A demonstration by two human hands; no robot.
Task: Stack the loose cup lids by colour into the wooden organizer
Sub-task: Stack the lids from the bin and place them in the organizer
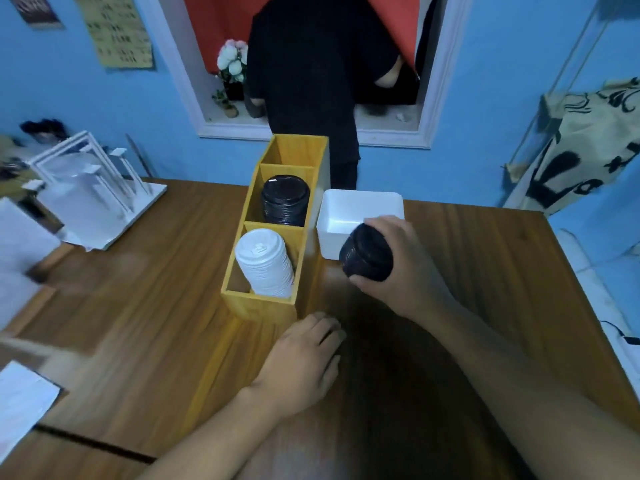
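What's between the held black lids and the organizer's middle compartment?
Nothing visible. The right hand grips the stack of black plastic lids just right of the yellow wooden organizer; only its side wall lies between. The middle compartment already holds stored black lids.

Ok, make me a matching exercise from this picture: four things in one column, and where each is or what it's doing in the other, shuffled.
1 white lids
2 right hand
3 left hand
4 white tub

A rests on the table in front of the organizer
B grips a stack of black lids
C in the organizer's nearest compartment
D on the table, right of the organizer

Pairs: 1-C, 2-B, 3-A, 4-D
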